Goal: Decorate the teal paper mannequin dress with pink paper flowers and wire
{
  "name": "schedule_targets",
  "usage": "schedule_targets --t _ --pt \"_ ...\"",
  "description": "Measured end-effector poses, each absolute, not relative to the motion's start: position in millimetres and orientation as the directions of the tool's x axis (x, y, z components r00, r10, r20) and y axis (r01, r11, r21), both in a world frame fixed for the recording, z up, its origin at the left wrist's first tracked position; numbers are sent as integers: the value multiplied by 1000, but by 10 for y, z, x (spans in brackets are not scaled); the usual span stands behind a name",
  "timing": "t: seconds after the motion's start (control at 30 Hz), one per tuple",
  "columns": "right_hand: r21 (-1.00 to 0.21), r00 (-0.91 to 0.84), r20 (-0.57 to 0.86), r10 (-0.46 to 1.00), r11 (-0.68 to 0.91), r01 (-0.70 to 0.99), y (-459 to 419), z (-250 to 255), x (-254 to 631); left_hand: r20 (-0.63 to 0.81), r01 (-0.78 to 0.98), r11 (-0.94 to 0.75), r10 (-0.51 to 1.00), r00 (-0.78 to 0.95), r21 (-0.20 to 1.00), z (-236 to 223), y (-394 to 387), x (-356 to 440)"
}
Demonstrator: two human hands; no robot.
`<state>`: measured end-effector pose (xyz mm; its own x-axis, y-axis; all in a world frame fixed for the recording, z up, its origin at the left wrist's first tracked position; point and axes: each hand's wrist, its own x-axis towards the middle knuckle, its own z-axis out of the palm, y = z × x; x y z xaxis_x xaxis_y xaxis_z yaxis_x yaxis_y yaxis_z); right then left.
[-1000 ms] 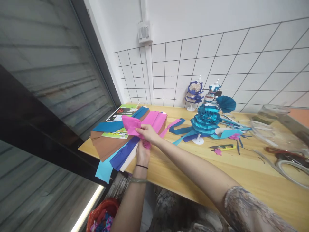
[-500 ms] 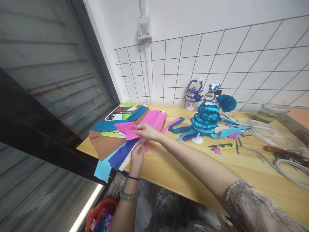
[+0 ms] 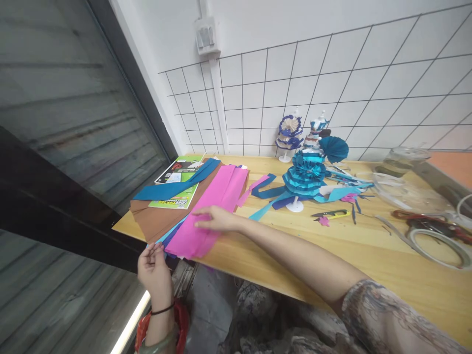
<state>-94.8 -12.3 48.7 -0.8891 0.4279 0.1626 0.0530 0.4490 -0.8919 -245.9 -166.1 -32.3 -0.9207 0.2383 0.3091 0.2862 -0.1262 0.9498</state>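
In the head view, the pink paper (image 3: 224,189) lies on the table (image 3: 245,255), stretching from the middle of the paper pile down to the front edge, directly under the right hand (image 3: 214,220) and to the right of the left hand (image 3: 155,268). The right hand is loosely open, its fingers reaching leftward across the pink paper and resting on or just above it; whether they press down cannot be told. The left hand is at the table's front edge, thumb and fingertips drawn close together at the end of the light blue strip (image 3: 170,232); whether it grips that strip is unclear. Brown paper (image 3: 155,220) lies just beyond the left hand, with a teal strip (image 3: 177,189) across a magazine (image 3: 180,200) farther back.
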Motion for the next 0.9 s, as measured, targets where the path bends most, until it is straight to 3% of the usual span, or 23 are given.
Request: schedule_targets --t 0.2,0.3,0.4,0.5,0.57,0.67,0.9 --pt "-932 -738 197 646 357 64 89 738 -122 507 522 32 199 -839 852 -29 -1697 -2254" --pt "-937 -695 165 700 332 111 50 668 438 643 755 88 467 -608 650 27 -1598 -2080" --pt "-936 -623 72 779 269 228 -89 496 990 485 897 48 828 -281 439 -73 -1437 -1976" --pt "-920 -522 13 853 215 327 -269 324 1473 258 924 130 938 -233 360 -253 -1273 -2005" --pt "-913 -462 -27 887 166 372 -383 230 1731 186 928 166 954 -237 334 -350 -1184 -2085" --pt "-905 -391 -84 917 94 415 -514 102 1999 192 923 172 949 -249 345 -430 -1084 -2230" --pt "-935 -324 -99 941 23 353 -542 -66 2174 239 842 133 925 -295 523 -426 -950 -2417"
